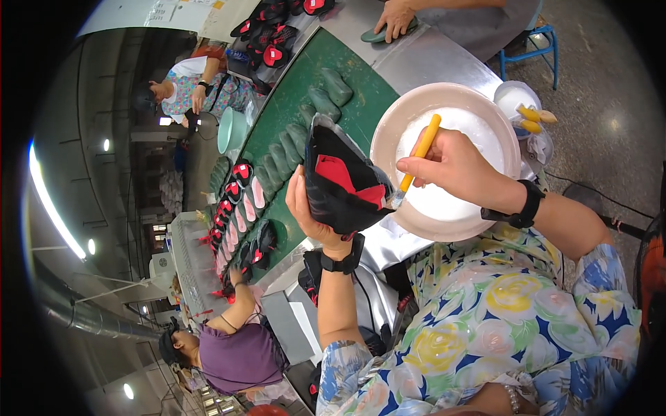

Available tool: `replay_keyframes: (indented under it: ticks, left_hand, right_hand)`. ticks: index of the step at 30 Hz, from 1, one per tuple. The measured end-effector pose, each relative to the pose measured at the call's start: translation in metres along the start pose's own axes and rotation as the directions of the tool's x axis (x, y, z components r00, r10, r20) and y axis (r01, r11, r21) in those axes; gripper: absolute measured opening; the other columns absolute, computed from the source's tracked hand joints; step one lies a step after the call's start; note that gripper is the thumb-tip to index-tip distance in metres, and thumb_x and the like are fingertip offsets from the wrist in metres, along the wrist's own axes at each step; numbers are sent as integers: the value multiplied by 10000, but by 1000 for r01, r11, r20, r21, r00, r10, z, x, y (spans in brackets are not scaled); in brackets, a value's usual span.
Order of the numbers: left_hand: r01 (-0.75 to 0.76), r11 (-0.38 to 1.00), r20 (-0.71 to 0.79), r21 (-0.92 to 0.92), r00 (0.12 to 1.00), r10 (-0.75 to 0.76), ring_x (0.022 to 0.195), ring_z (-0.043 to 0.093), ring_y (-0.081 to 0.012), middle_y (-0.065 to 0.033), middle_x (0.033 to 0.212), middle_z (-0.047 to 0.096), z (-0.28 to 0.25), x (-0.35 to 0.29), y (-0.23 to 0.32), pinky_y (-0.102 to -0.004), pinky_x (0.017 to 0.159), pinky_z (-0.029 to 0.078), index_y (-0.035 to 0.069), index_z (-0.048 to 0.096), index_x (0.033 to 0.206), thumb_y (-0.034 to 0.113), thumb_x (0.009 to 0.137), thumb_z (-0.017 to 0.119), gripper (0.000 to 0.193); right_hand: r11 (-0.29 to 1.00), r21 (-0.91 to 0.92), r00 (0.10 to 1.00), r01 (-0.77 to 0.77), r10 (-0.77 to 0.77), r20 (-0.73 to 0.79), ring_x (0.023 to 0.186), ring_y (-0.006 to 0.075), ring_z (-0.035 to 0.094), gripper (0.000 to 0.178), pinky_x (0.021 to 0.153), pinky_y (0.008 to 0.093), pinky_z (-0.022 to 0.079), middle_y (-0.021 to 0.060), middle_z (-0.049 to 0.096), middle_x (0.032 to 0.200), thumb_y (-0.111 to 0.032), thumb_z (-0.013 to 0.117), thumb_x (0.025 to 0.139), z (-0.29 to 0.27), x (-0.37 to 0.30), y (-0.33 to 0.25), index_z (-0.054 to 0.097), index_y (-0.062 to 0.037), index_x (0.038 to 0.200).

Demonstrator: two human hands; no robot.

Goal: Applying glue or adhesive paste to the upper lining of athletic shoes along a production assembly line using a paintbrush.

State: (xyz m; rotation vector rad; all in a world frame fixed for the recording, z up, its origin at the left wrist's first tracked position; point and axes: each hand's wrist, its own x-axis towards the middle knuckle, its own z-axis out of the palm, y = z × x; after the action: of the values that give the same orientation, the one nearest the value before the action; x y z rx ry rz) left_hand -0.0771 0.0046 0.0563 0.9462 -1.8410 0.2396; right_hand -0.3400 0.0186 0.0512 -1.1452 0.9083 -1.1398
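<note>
Gripping a black shoe upper (331, 202) along its left side, the left hand (309, 218) holds it just left of the right hand (454, 163), whose bent fingers pinch a yellow brush (431, 132), tip at its edge. The upper gapes, showing red lining (336, 171).

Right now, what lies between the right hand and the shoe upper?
Head view: the yellow brush held by the right hand, bristles near the shoe upper, pale basin behind.

The shoe upper (327, 201) looks like matt cloth, the brush handle (429, 137) smooth, the basin (386, 142) plastic, the worktop (444, 59) shiny metal.
</note>
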Motion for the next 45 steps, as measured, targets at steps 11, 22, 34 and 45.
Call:
replay_keyframes:
  ticks: [11,22,34,45]
  left_hand:
    - [945,-143,936,-293,253,-244,1219,599,-239,-134,1381,580,6,-65,-12,-367,1051,497,-6,486,1414,279,995,600,519]
    - [803,-408,877,-434,272,-397,1249,574,-248,-129,1362,583,11,-81,9,-375,1093,461,32,490,1409,271,972,655,525]
    - [944,9,854,-330,303,-423,1251,572,-236,-113,1379,581,-24,-54,4,-379,1061,475,55,387,1484,175,935,689,638]
    - [929,46,818,-366,345,-459,1228,585,-231,-110,1360,591,-45,-55,-2,-374,1033,491,68,377,1487,145,945,661,617]
  right_hand:
    - [698,6,668,716,-687,285,913,227,672,169,805,321,528,75,681,1005,-88,737,885,-3,4,-15,639,-62,1019]
    - [561,-345,652,753,-560,511,807,319,641,176,722,399,527,114,602,904,-152,700,876,-3,22,-7,585,-27,924]
    - [513,-349,618,784,-597,512,830,339,647,177,723,393,504,127,628,870,-108,703,864,-4,19,-31,579,-18,951]
    - [602,-378,700,703,-494,516,803,337,640,152,722,398,509,120,607,879,-79,690,853,-3,20,-28,577,-46,949]
